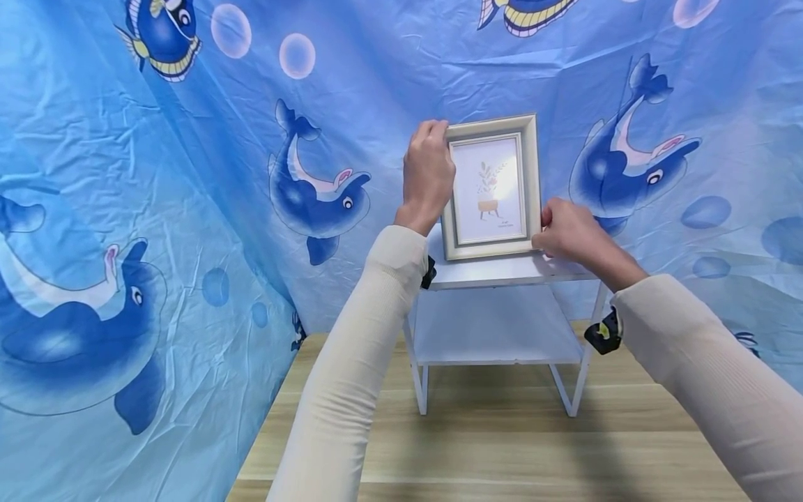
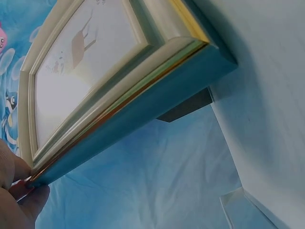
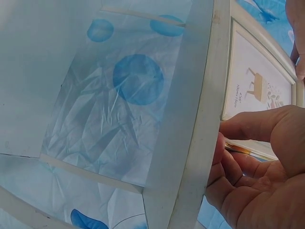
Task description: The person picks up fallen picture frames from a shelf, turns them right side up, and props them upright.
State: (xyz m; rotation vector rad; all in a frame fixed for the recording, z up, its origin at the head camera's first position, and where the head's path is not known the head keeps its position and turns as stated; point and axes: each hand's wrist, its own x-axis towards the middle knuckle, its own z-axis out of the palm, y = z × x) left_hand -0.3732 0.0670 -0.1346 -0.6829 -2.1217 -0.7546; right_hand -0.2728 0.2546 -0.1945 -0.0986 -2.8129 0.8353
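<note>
A cream picture frame [image 1: 532, 167] with a plant-in-pot print [image 1: 488, 188] stands nearly upright at the white table's top [image 1: 508, 270], leaning a little to one side. My left hand [image 1: 429, 167] grips its upper left corner, fingers over the edge. At the lower right corner my right hand [image 1: 569, 231] pinches the rim between thumb and fingers. In the left wrist view, one lower corner of the frame [image 2: 157, 71] meets the tabletop, and a dark piece [image 2: 186, 106] sticks out behind it. The right wrist view shows the thumb on the frame's front [image 3: 259, 123].
Below the top, the small table has a lower shelf [image 1: 495, 338] and white metal legs [image 1: 419, 387]. A blue curtain with dolphins [image 1: 320, 188] hangs behind and along the left. The floor [image 1: 495, 446] is light wood planks.
</note>
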